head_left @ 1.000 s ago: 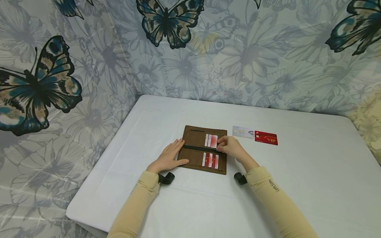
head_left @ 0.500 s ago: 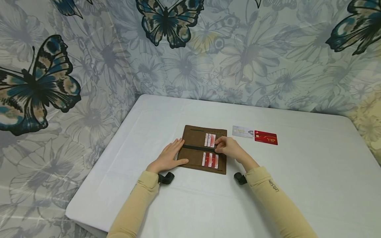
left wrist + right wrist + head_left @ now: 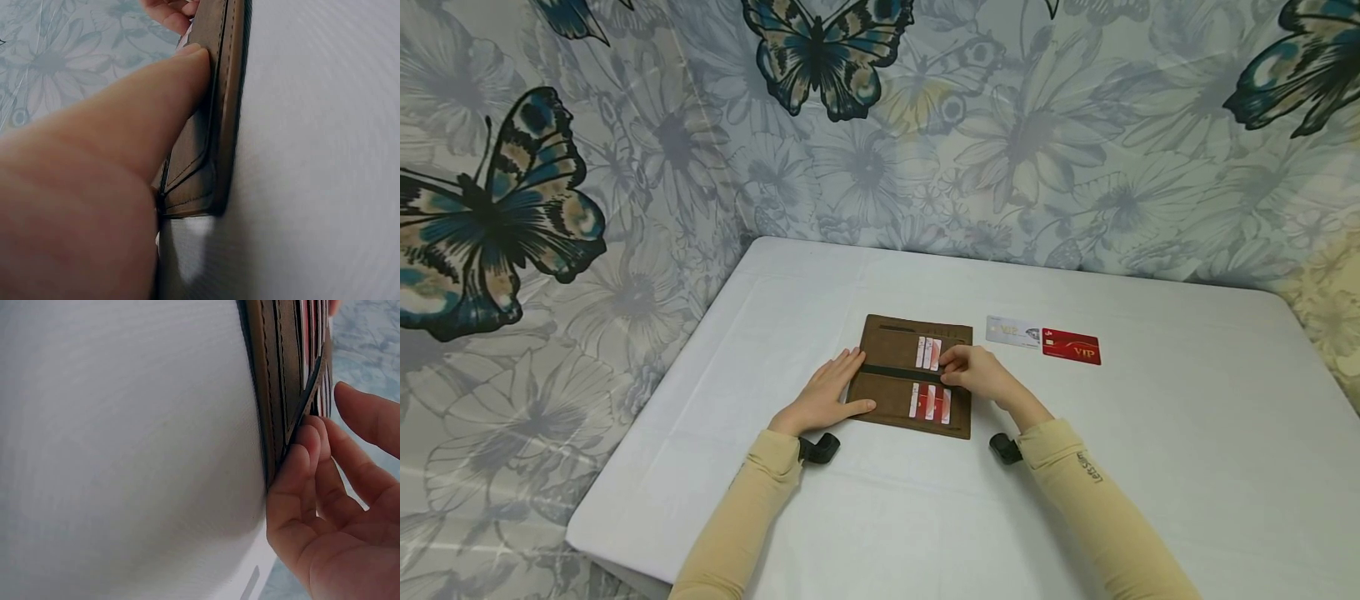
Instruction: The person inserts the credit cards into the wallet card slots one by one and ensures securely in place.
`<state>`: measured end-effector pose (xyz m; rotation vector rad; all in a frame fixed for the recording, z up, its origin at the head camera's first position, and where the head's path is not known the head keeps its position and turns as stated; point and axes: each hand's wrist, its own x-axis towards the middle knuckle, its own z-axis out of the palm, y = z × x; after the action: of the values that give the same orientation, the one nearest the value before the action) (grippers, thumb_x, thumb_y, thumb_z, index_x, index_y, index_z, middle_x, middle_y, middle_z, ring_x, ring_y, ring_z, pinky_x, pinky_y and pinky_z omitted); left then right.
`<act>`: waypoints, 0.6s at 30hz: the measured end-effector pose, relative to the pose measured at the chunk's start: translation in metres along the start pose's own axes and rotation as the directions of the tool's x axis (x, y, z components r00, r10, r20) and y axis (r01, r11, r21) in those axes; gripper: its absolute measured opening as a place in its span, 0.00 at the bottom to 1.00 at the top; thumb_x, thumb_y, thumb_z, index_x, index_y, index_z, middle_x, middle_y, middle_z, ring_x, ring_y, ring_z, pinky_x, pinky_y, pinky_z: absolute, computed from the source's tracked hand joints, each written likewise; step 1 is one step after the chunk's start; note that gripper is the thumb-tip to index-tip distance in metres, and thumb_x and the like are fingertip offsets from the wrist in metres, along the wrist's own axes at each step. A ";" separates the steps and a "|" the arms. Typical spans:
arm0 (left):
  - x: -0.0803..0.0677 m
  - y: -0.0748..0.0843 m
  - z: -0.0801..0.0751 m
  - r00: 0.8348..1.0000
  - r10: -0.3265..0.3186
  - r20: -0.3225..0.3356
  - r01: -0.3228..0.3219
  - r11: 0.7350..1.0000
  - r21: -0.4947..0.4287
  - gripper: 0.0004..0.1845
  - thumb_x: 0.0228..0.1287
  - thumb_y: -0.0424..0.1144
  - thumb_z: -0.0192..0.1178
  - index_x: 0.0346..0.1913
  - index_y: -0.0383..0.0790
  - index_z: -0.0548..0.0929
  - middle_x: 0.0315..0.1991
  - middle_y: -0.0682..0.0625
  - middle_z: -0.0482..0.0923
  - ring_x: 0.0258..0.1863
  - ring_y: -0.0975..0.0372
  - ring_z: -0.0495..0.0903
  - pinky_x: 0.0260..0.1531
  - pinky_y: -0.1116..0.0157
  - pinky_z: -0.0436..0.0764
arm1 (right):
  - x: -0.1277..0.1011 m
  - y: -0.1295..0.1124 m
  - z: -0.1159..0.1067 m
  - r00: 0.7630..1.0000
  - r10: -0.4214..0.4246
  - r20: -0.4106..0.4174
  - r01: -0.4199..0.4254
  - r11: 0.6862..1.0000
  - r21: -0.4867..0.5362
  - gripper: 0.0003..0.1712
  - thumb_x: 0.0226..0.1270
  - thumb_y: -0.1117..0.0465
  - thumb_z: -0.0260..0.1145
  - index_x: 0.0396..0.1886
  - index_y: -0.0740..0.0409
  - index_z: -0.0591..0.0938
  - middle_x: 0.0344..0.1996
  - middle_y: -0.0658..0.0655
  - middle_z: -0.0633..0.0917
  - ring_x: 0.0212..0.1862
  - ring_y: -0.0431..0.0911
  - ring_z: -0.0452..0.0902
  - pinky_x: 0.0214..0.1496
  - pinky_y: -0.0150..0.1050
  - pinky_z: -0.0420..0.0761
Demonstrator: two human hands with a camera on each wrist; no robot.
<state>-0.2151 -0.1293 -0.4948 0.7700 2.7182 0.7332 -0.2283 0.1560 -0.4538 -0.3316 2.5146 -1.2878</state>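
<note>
A brown wallet (image 3: 917, 400) lies unfolded on the table, a dark band across its middle. Pink-and-white cards (image 3: 928, 353) stand in slots on its far half, red-and-white cards (image 3: 929, 403) on its near half. My left hand (image 3: 823, 396) rests on the wallet's left side, thumb on the near half and fingers spread along the edge. At the right edge of the pink-and-white cards, my right hand (image 3: 981, 371) holds the outermost card with curled fingers, most of that card covered. In the right wrist view its fingertips (image 3: 297, 459) are right at the wallet's edge.
A silver VIP card (image 3: 1012, 332) and a red VIP card (image 3: 1071, 347) lie side by side beyond the wallet, to its right. The white-covered table (image 3: 1187, 450) backs onto a curtain (image 3: 1030, 158) with butterflies and flowers.
My right hand has shifted slightly left, and the outermost pink-and-white card has slid left with it, showing a narrower strip. The left hand has stayed in place.
</note>
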 end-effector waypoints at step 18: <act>-0.001 0.000 -0.001 1.000 0.000 0.001 0.000 1.000 0.007 0.46 0.63 0.60 0.53 0.74 0.41 0.44 0.73 0.48 0.38 0.71 0.60 0.35 0.67 0.58 0.37 | -0.002 -0.002 -0.002 0.996 -0.023 0.089 0.027 0.999 -0.039 0.19 0.60 0.68 0.63 0.51 0.73 0.78 0.38 0.60 0.81 0.38 0.48 0.72 0.37 0.38 0.75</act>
<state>-0.2148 -0.1303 -0.4943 0.7713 2.7214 0.7232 -0.2274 0.1566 -0.4507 -0.4214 2.4721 -1.2052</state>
